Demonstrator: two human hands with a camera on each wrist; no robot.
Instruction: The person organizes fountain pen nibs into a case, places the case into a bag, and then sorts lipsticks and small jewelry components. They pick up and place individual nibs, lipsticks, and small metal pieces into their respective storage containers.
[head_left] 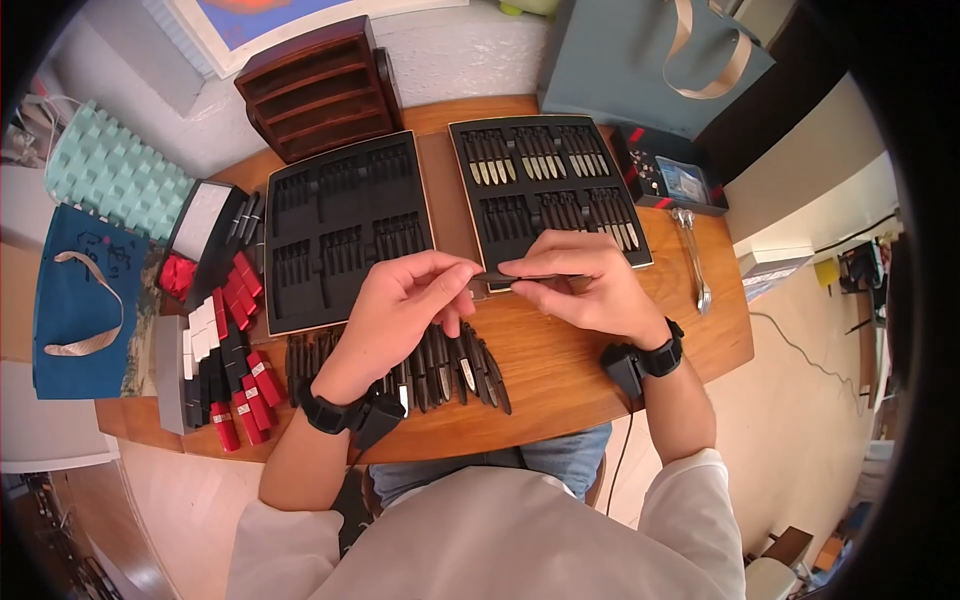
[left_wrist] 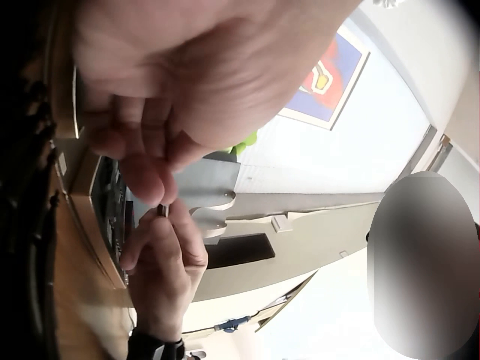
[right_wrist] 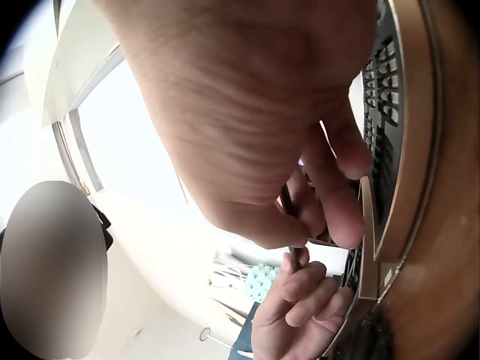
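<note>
We are seeing open wood on the surface [head_left: 555,370] between the dark slender pieces [head_left: 440,365] and the silver spoons [head_left: 692,255]. Behind, the left tray [head_left: 300,305] and the right tray [head_left: 545,185] are barring the way; small red boxes [head_left: 262,375] are crowding the left.

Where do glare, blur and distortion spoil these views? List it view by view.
Head view: wide-angle bending curves the table, corners dark. Left wrist view: glare at lower right, a smeared oval, deep shadow along the left edge, near left hand soft. Right wrist view: background bleached at left, another smeared oval, near right hand soft.
</note>
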